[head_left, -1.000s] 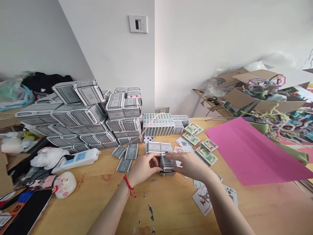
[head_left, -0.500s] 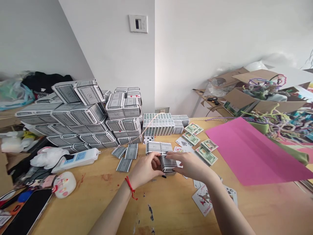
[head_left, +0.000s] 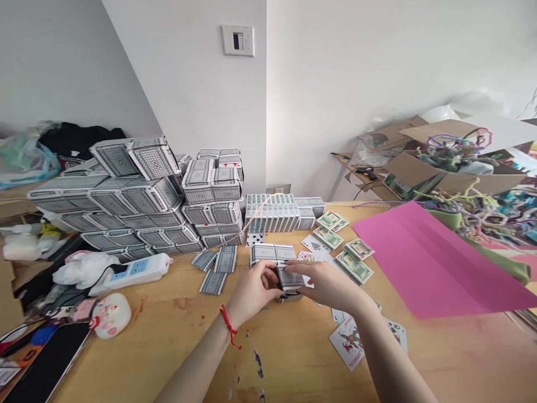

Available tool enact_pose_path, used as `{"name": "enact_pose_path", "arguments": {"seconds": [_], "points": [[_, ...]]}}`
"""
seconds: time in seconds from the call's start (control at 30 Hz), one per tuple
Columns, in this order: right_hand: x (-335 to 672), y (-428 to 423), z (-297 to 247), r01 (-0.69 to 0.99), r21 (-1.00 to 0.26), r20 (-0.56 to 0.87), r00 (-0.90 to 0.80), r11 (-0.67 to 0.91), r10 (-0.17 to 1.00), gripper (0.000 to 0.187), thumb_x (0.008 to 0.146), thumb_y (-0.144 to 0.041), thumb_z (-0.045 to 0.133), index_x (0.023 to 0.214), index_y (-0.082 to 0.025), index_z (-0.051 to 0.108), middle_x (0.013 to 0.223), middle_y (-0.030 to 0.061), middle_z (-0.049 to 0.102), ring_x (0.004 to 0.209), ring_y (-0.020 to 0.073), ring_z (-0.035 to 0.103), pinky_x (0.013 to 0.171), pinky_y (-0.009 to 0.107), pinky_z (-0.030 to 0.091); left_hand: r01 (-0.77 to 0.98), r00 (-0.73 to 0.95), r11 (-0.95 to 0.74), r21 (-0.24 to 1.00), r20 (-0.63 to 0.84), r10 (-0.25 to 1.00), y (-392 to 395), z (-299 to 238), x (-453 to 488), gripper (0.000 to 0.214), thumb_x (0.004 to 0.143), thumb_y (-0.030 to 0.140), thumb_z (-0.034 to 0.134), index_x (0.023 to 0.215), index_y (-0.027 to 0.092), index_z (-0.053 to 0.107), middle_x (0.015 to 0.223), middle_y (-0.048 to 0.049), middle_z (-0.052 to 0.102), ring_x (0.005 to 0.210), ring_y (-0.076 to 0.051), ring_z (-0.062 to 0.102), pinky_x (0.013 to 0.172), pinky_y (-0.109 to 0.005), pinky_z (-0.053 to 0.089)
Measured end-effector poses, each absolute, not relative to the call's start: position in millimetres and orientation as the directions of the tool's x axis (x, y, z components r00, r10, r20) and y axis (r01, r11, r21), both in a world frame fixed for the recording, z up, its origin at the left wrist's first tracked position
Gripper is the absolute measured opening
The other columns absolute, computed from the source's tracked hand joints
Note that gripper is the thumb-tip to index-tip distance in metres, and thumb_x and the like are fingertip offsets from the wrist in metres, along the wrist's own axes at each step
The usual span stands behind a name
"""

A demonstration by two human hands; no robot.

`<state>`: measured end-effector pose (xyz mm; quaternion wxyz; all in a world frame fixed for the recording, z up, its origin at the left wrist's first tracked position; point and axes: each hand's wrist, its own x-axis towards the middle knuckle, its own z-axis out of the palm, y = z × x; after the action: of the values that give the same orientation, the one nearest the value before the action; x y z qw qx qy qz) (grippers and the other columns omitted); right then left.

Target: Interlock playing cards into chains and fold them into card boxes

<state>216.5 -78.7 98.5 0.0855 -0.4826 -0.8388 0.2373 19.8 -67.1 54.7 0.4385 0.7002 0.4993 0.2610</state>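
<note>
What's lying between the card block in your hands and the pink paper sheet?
In the head view, small stacks of green banknote-like slips lie between the grey-patterned card block and the pink paper sheet.

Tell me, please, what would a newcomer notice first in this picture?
First comes the big heap of grey card blocks, stacked at the back left of the table, and then the bright pink sheet lying at the right. In the middle, the left hand and the right hand hold one small card cube between them.
</note>
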Motion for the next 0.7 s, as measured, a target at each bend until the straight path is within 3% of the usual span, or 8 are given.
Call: {"name": "enact_pose_path", "arguments": {"seconds": [0.47,0.7], "points": [[217.9,-78.6,96.9,0.746,-0.511,-0.071,-0.532,0.428,0.844,0.050,0.071,-0.011,0.051,0.118,-0.027,0.054,0.127,0.0002,0.053,0.107,0.0226,0.055,0.084,0.032,0.046,0.603,0.335,-0.175,0.779,-0.048,0.941,-74.0,61.7,19.5,0.042,0.061,0.024,0.068,0.100,0.022,0.052,0.078,0.0011,0.064,0.073,-0.017,0.061,0.061,-0.025,0.041],[217.6,-77.4,95.8,0.749,-0.505,-0.072,-0.531,0.428,0.845,0.052,0.070,-0.010,0.052,0.119,-0.028,0.054,0.128,0.0008,0.053,0.110,0.0233,0.054,0.092,0.036,0.042,0.607,0.322,-0.135,0.783,-0.088,0.943,-75.5,59.7,21.9,0.041,0.062,0.026,0.066,0.099,0.022,0.050,0.070,0.0033,0.062,0.065,-0.016,0.060,0.057,-0.025,0.040]]}}
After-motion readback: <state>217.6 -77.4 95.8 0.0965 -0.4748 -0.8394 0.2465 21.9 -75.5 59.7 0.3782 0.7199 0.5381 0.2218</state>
